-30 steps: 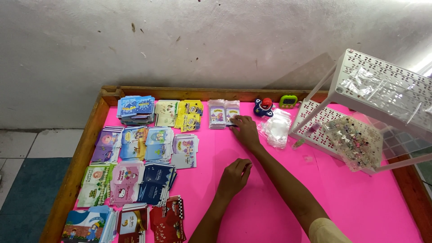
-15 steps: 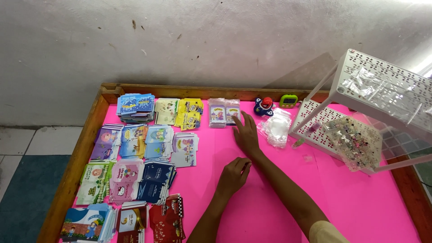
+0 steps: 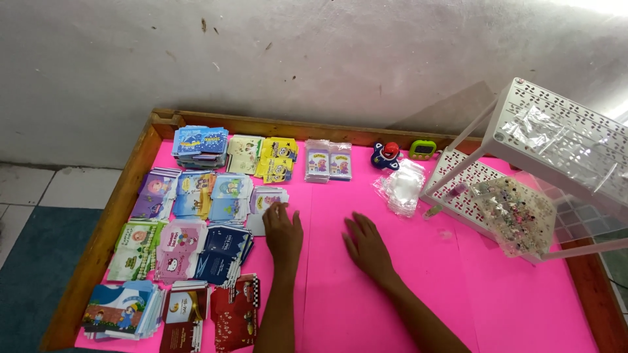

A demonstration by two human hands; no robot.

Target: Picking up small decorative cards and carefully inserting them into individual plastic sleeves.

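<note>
Now both hands are lying flat on the pink table top (image 3: 392, 314), largest thing here. The left hand (image 3: 283, 230) is resting with fingers loosely spread, fingertips touching the small white card packet (image 3: 265, 201) at the edge of the stacked packets; the right hand (image 3: 366, 245) is pressing palm-down, fingers slightly apart, holding nothing. Sliding the packet gently, without nudging its neighbours, is looking wisest. A second ago the right hand was reaching far up at the two clear sleeves (image 3: 330, 160); it is drawn back now, and the left was curled.
</note>
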